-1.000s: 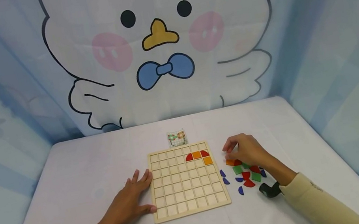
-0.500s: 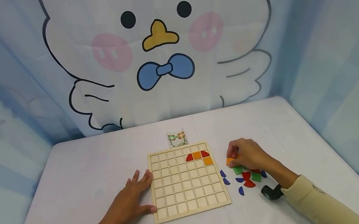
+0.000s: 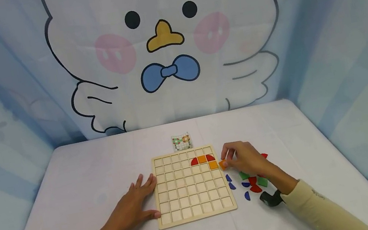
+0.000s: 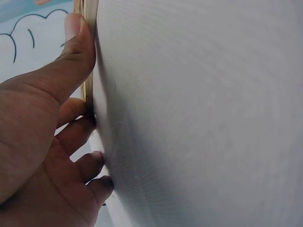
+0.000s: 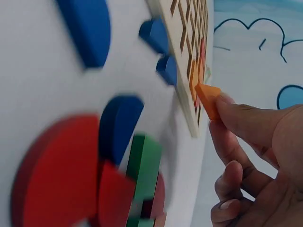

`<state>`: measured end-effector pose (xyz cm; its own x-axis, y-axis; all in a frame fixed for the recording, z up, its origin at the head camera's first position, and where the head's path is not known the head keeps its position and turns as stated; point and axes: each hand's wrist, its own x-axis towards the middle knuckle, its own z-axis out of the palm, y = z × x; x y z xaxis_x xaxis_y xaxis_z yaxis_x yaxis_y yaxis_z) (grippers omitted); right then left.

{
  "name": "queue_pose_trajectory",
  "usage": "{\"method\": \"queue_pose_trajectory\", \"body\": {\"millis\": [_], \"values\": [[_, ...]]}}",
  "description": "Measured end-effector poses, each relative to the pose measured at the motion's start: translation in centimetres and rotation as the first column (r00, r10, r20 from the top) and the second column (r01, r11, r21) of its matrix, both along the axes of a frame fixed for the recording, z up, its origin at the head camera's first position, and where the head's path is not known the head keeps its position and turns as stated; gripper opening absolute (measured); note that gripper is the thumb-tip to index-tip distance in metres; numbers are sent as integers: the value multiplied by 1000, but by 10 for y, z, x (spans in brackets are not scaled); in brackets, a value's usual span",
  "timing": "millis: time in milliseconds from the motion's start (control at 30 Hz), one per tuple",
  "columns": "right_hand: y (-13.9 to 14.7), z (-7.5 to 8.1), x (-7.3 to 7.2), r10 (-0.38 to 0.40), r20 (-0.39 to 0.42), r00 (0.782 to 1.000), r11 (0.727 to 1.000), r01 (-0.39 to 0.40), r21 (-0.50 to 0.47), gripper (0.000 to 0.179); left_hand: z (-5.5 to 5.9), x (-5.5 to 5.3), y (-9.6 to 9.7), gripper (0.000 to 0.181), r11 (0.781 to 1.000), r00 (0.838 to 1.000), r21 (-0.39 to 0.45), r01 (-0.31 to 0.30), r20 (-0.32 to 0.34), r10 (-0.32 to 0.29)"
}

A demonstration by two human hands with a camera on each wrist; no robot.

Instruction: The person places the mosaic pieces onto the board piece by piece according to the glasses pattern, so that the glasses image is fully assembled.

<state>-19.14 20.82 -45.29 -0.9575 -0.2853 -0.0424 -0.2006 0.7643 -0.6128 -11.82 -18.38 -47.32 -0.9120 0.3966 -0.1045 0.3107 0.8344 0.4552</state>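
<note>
A wooden grid board (image 3: pixel 189 201) lies flat on the white table. Two red curved pieces (image 3: pixel 194 161) and two orange squares (image 3: pixel 213 165) sit in its upper right cells. My left hand (image 3: pixel 130 206) touches the board's left edge, thumb and fingers spread; the left wrist view shows the thumb (image 4: pixel 78 49) against that edge. Between thumb and fingertips my right hand (image 3: pixel 245 157) pinches an orange square block (image 5: pixel 209 100), just off the board's upper right edge. In the right wrist view the block is tilted, and the other fingers are bent and hold nothing visible.
Right of the board lie loose red pieces (image 3: pixel 255 188), green squares (image 3: pixel 262 181) and blue half-round pieces (image 3: pixel 247 196), some hidden under my right hand and forearm. A small pattern card (image 3: pixel 182 142) lies behind the board. Printed curtains surround the table.
My right hand has come down to the loose pieces, taken up an orange block and moved left with it to the board's edge. My left hand has stayed in place.
</note>
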Motion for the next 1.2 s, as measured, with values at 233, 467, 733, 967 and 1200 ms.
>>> {"method": "queue_pose_trajectory", "body": {"millis": [233, 467, 733, 967, 1200], "values": [[-31, -1, -3, 25, -27, 999, 998, -26, -56, 15, 0, -1, 1, 108, 1000, 1000, 2, 4, 3, -4], [-59, -3, -7, 39, -28, 999, 996, -41, -75, 15, -3, -3, 0, 108, 1000, 1000, 6, 4, 10, -4], [-74, -9, -10, 42, -41, 998, 998, -44, -53, 16, -4, -3, 0, 109, 1000, 1000, 2, -3, 12, 3], [-79, -11, -10, 50, -44, 998, 999, -51, -17, 18, -4, -3, -1, 109, 1000, 1000, 4, -8, 16, 8], [-82, -11, -12, 63, -29, 998, 998, -62, 19, 18, -3, -2, -1, 109, 1000, 1000, 5, -7, 7, 7]]}}
